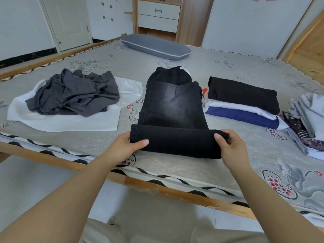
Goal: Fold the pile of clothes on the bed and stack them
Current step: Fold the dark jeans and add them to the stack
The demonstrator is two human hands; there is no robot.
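Black washed jeans (172, 106) lie lengthwise on the bed (175, 165), waistband at the far end, with the near end folded up into a thick fold. My left hand (125, 145) grips the fold's left end, thumb on top. My right hand (230, 148) grips its right end the same way. To the left, a crumpled dark grey garment (73, 93) lies on a spread white one (66, 121). To the right stands a folded stack (243, 102): black on top, white, then blue.
A grey pillow (156, 47) lies at the far side of the bed. More grey and patterned clothes (305, 120) sit at the right edge. The wooden bed frame (157, 188) runs along the near side. White drawers (158, 16) stand behind the bed.
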